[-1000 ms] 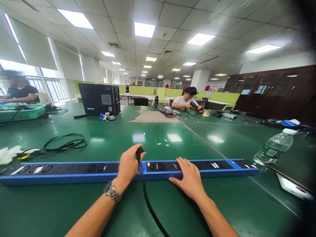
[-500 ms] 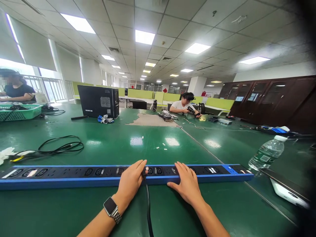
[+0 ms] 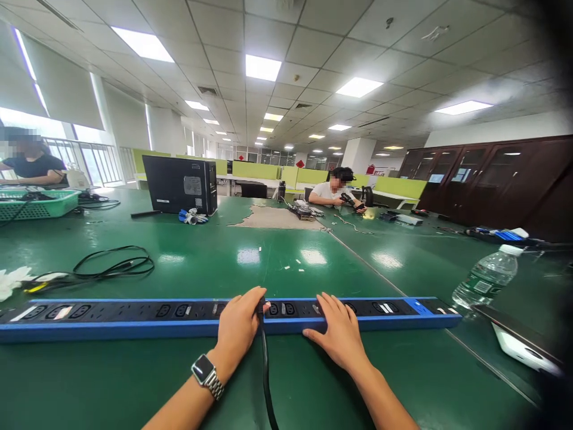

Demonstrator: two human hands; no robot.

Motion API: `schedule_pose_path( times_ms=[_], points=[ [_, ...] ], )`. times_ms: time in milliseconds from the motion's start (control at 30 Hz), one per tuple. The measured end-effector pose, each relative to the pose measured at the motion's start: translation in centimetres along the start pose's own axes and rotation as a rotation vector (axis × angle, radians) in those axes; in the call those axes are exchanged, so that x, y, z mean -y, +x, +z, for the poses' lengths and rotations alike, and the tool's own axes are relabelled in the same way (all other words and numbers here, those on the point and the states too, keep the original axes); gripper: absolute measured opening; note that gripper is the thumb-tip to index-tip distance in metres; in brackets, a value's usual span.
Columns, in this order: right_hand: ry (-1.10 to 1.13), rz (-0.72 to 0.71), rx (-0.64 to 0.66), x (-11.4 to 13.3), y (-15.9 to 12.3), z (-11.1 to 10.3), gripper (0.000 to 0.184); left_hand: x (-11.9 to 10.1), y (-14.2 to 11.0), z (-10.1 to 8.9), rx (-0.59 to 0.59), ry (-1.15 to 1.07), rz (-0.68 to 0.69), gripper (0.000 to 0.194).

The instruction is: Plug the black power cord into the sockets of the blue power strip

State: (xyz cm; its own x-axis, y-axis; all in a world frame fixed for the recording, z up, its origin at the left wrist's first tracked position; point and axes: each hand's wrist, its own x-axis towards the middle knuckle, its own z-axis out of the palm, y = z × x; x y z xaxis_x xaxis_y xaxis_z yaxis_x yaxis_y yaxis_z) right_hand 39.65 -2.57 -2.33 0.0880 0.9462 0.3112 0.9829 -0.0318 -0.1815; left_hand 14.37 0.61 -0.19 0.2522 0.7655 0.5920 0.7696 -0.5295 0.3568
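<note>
A long blue and black power strip (image 3: 134,321) lies across the green table in front of me. My left hand (image 3: 239,328) is closed on a black plug (image 3: 261,308) that sits down at the strip's sockets near its middle. The plug's black cable (image 3: 267,382) runs back toward me. My right hand (image 3: 341,334) lies flat on the strip with fingers spread, just right of the plug. A watch is on my left wrist.
A coiled black cable (image 3: 107,267) and white cloth (image 3: 11,280) lie at left. A water bottle (image 3: 486,276) and a white device (image 3: 523,349) sit at right. A black computer case (image 3: 181,184), a green basket (image 3: 38,203) and two seated people are farther back.
My left hand has brought the plug from above the strip down onto its sockets. My right hand has stayed flat on the strip. The view has shifted slightly.
</note>
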Motion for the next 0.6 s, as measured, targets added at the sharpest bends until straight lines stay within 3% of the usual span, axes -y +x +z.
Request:
schedule_pose_path(
  times_ms=[267,467,600],
  points=[
    [-0.005,-0.021,-0.033,-0.4,0.0,0.5,0.072,1.1,-0.5,-1.9,0.066,-0.015,-0.064,0.039],
    [0.001,-0.015,-0.031,-0.5,0.0,0.6,0.073,-0.2,0.2,-2.2,0.105,-0.039,-0.004,0.039],
    [-0.001,-0.018,-0.040,-0.4,0.0,0.7,0.073,-1.0,0.8,-2.6,0.194,0.052,-0.022,0.038]
  ],
)
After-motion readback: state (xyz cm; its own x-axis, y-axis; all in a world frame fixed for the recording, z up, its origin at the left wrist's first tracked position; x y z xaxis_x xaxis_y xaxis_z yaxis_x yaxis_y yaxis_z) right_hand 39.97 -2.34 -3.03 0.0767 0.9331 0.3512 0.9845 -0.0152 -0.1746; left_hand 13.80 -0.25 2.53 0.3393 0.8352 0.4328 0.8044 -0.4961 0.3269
